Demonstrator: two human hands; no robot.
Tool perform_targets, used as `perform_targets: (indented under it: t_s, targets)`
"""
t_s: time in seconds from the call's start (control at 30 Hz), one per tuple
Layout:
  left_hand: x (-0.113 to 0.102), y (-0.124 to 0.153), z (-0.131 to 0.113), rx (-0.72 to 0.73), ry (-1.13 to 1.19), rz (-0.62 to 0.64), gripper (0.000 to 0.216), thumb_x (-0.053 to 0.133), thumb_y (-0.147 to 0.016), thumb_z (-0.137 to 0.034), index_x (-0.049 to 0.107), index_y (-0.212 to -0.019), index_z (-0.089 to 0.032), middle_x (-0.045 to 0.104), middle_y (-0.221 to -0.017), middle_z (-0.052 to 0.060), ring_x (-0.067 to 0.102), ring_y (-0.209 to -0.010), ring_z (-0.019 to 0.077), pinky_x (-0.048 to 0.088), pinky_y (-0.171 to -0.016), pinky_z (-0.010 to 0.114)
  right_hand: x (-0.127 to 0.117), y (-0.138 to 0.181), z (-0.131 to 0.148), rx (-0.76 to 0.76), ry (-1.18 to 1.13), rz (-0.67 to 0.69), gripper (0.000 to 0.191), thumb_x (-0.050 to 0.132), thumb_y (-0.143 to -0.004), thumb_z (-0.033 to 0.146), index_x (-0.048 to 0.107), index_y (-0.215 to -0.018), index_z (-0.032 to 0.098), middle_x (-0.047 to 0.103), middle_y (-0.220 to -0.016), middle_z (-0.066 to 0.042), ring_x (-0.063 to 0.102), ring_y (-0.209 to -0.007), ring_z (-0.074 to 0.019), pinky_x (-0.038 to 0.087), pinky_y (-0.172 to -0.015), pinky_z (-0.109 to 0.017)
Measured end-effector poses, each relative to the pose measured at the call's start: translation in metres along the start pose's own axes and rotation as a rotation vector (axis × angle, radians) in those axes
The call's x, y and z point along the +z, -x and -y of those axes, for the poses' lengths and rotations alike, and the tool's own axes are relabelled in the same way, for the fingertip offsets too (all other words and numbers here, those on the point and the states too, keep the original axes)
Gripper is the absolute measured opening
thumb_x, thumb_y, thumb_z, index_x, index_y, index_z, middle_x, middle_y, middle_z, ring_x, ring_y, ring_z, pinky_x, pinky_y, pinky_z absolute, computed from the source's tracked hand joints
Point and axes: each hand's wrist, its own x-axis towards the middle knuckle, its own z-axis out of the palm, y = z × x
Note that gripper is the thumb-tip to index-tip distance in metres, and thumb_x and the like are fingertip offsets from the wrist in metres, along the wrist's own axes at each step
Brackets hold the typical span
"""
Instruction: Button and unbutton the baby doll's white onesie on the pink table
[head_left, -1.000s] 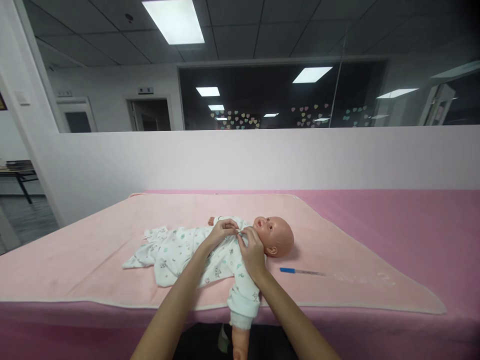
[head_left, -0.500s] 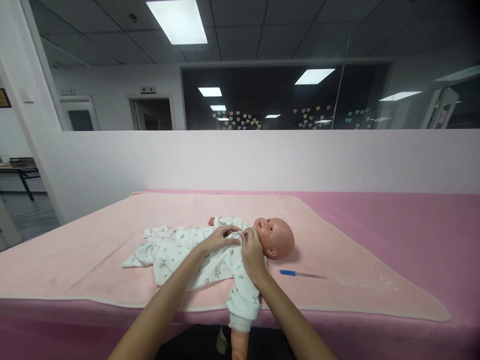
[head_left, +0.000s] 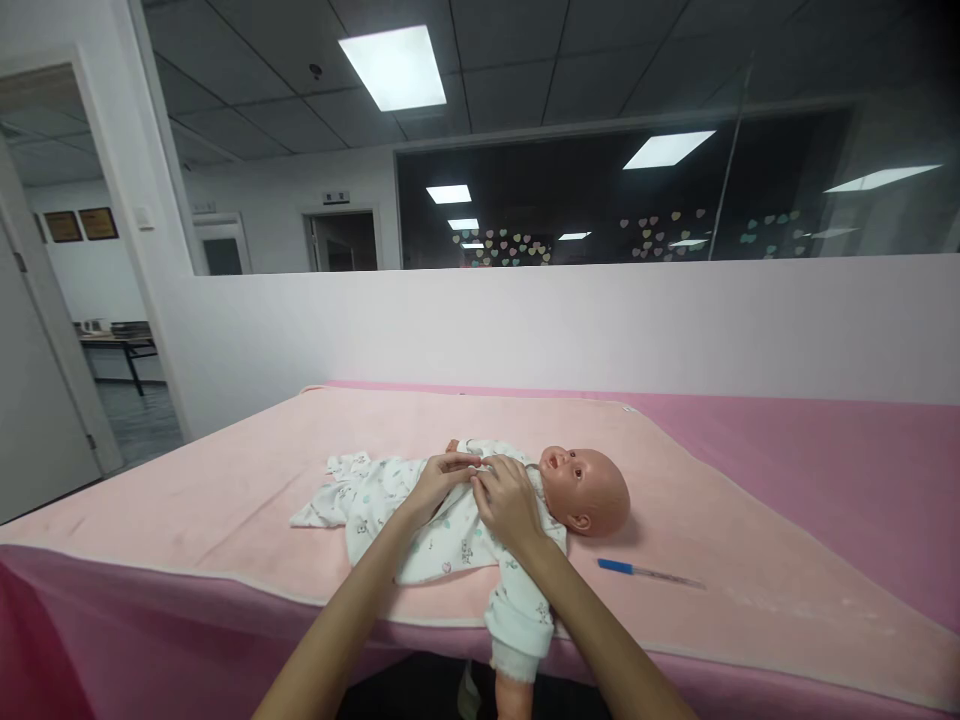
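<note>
A baby doll [head_left: 589, 490] lies on its back with its head to the right, dressed in a white printed baby outfit [head_left: 450, 548]. My left hand [head_left: 444, 482] is at the chest, fingers bent and pinching the front of the outfit. Close against it, my right hand [head_left: 508, 498] has its fingers curled onto the same part of the cloth, below the doll's chin. The fingertips nearly meet, and the fabric between them is mostly hidden. One doll arm [head_left: 514, 692] hangs over the near edge in its sleeve.
A blue-capped pen [head_left: 649, 573] lies to the right, near the doll's head. Beneath the doll is a peach mat [head_left: 240, 440] over a pink cover [head_left: 825, 480]. Behind the bed stands a white half wall [head_left: 562, 325] with glass above. A doorway is at the left.
The camera view has turned left, so everything sits further right. My right hand has moved from the neckline down the chest, and both hands' fingertips are closer together over the outfit.
</note>
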Motion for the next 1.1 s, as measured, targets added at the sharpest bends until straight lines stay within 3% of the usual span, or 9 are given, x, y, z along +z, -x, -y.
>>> perform_targets:
  t_s: [0.17,0.33,0.6,0.83,1.1]
  targets:
    - [0.001,0.001,-0.002,0.000,0.000,-0.009,0.019,0.061,-0.065,-0.020,0.068,-0.082,-0.016,0.066,-0.089,0.005,0.054,-0.098,0.0194,0.038,-0.088,0.029,0.003,0.006,-0.001,0.082,-0.036,0.014,0.011,0.045,-0.075,0.017,0.056,-0.078,0.018,0.058,-0.086,-0.007,0.049,-0.086,-0.0211,0.038,-0.077,-0.036]
    - [0.003,0.005,-0.006,0.010,-0.082,-0.021,0.018,0.055,-0.066,-0.017,0.069,-0.076,-0.015,0.068,-0.083,0.005,0.057,-0.090,0.0197,0.039,-0.087,0.030,-0.001,0.010,-0.002,0.096,-0.119,0.025,0.013,0.039,-0.084,0.019,0.052,-0.081,0.018,0.056,-0.078,-0.005,0.049,-0.078,-0.0193,0.037,-0.071,-0.032]
    - [0.008,0.016,-0.010,0.063,-0.095,0.115,0.027,0.058,-0.069,-0.019,0.064,-0.094,-0.014,0.065,-0.098,0.008,0.056,-0.095,0.0211,0.043,-0.083,0.031,0.002,0.010,-0.004,0.108,-0.108,-0.014,0.015,0.039,-0.088,0.024,0.052,-0.084,0.019,0.059,-0.079,-0.004,0.051,-0.078,-0.0190,0.037,-0.073,-0.032]
    - [0.024,0.025,-0.005,0.342,-0.611,-0.112,0.018,0.049,-0.076,-0.021,0.063,-0.087,-0.019,0.064,-0.085,0.004,0.056,-0.083,0.0176,0.042,-0.079,0.031,0.004,0.013,-0.006,0.154,-0.136,-0.004,0.013,0.043,-0.086,0.023,0.055,-0.083,0.019,0.061,-0.078,-0.003,0.050,-0.078,-0.0184,0.037,-0.074,-0.032]
    - [0.033,0.038,-0.004,0.442,-0.883,-0.245,0.014,0.045,-0.078,-0.023,0.056,-0.085,-0.019,0.060,-0.082,0.003,0.053,-0.080,0.0178,0.040,-0.075,0.032,-0.001,0.013,-0.003,0.124,-0.186,-0.053,0.013,0.043,-0.085,0.021,0.055,-0.081,0.019,0.060,-0.076,-0.004,0.050,-0.077,-0.0181,0.037,-0.072,-0.032]
